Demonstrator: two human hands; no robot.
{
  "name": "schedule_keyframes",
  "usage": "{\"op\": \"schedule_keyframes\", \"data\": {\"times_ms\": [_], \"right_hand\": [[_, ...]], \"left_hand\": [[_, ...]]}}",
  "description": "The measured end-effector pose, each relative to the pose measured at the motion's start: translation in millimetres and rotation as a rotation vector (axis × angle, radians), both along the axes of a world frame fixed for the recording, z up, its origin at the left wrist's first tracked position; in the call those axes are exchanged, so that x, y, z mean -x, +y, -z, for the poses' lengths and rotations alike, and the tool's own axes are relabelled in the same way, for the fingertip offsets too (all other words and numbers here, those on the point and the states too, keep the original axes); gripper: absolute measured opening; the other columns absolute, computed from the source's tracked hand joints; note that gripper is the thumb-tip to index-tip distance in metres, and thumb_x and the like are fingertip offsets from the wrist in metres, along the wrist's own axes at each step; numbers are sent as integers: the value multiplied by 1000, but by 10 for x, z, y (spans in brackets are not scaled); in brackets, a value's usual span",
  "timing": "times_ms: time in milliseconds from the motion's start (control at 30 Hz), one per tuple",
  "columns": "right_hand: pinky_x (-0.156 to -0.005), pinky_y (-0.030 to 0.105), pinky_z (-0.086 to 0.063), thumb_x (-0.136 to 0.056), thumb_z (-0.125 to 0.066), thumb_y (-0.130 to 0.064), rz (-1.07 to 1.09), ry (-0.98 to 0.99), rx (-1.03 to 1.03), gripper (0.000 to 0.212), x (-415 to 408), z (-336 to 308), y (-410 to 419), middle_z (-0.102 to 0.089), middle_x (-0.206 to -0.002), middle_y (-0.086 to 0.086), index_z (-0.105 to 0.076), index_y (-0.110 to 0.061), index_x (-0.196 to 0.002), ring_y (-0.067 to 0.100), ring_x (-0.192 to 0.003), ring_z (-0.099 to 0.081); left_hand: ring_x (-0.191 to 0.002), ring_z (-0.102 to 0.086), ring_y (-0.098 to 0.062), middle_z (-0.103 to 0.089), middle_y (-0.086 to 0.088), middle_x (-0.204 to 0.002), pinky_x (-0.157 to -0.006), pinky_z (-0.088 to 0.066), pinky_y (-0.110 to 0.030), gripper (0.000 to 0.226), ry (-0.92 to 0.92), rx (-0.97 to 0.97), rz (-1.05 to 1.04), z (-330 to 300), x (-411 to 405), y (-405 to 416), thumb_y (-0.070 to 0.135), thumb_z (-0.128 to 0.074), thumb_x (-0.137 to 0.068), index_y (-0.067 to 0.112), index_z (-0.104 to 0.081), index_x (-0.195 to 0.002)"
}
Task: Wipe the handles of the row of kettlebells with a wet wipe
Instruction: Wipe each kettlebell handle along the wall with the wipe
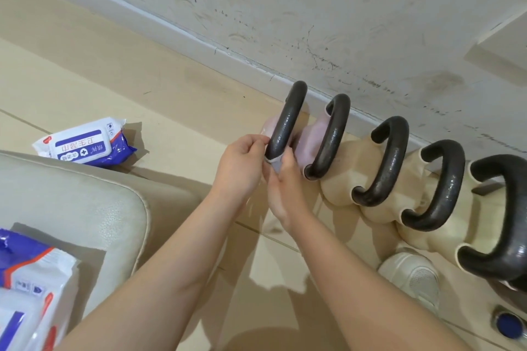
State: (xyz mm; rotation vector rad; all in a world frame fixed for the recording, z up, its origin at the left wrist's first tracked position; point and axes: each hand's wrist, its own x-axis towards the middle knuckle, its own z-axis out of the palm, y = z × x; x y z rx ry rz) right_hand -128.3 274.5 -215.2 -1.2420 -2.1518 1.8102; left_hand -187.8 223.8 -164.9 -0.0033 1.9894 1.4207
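Hands at work: right hand point(285, 179) and left hand point(242, 162), fingers curled, pinching wet wipe point(275, 164) around lower end of leftmost handle point(286, 120) in kettlebell row point(393, 168) along wall point(313, 8); wipe pack point(85, 141) on floor beyond.

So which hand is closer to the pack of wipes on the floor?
Left. The left hand is at the near end of the first kettlebell handle, on the side facing the wipes pack. The right hand is just beyond it, farther from the pack.

Both hands, left hand point(242, 162) and right hand point(285, 179), pinching a wet wipe point(274, 163) round the leftmost kettlebell handle point(286, 120).
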Motion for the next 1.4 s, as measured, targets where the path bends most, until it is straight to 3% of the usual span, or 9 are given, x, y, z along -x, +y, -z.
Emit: {"op": "schedule_keyframes", "data": {"times_ms": [67, 167, 300, 533, 733, 933, 1100, 1200, 1400], "right_hand": [[-90, 35, -51, -77, -53, -39, 9, 66, 53, 56, 17, -2, 104, -56, -116, 10, -44, -9, -124, 20, -101, -58], [-70, 9, -47, -86, -52, -17, 13, 110, -29, 34, 92, -119, 86, -53, -101, 8, -44, -2, -115, 5, -82, -55], [-85, 29, -45, -92, -51, -25, 102, 47, -60, 28, 79, -33, -64, -56, -113, 10, -41, -15, -117, 20, -102, -55], [-91, 30, -45, -98, -44, -22, 288, 156, 372, 18, 230, -168, 89, -60, -95, 1, -49, -11, -110, 8, -87, -57], [-73, 28, -44, -95, -48, -30, 439, 27, 371, 19, 469, -362, 542, -52, -72, 2, -51, -24, -77, 18, -72, -53], [-95, 47, -49, -86, -62, -34, 434, -15, 472, 50, 801, -301, 880, -57, -105, 10, -50, -3, -123, 29, -101, -61], [-63, 27, -55, -77, -70, -38, 343, -201, 476, 42, 660, -262, 696, -65, -101, 7, -57, -14, -108, 24, -78, -64], [-85, 40, -53, -71, -70, -51, 390, -296, 461, 47, 889, -313, 980, -67, -106, 10, -57, -13, -96, 29, -91, -65], [-85, 48, -52, -67, -65, -61, 272, -389, 377, 60, 830, -324, 940, -68, -104, 12, -57, -14, -103, 33, -86, -67]], "left_hand": [[-64, -54, 5, -64, 9, -74, -51, -38, 0, 26, 7, -14, -14, 3, 3, 17, 13, -44, -90, 21, -67, -83], [-52, -52, 9, -62, 10, -65, -50, -39, -2, 31, 22, -25, -18, 5, 17, 19, 12, -45, -88, 26, -66, -71], [-55, -54, 7, -62, 11, -68, -51, -38, -2, 31, 24, -16, -31, -20, 34, 30, 11, -46, -88, 26, -65, -68], [-66, -57, 7, -66, 11, -78, -48, -37, 1, 23, 51, -18, -9, -73, 92, 35, 16, -46, -90, 19, -68, -87], [-71, -49, 6, -56, 18, -80, -50, -34, 4, 15, 114, 52, -101, -6, 116, 16, 21, -44, -93, 21, -59, -96], [-69, -52, -6, -60, 6, -78, -53, -36, -3, 10, 50, 76, 52, 41, 107, 69, 17, -53, -88, 15, -62, -92], [-69, -50, -19, -58, -3, -76, -64, -37, -30, 17, 123, 94, 221, 66, 180, 154, 22, -65, -81, 6, -59, -86], [-75, -58, -18, -64, -2, -86, -65, -41, -21, 30, 139, 158, 304, 39, 247, 220, 22, -63, -85, 14, -58, -113], [-75, -57, -28, -66, -13, -85, -65, -42, -33, 22, 165, 200, 418, 40, 303, 198, 25, -63, -85, 6, -65, -96]]}}
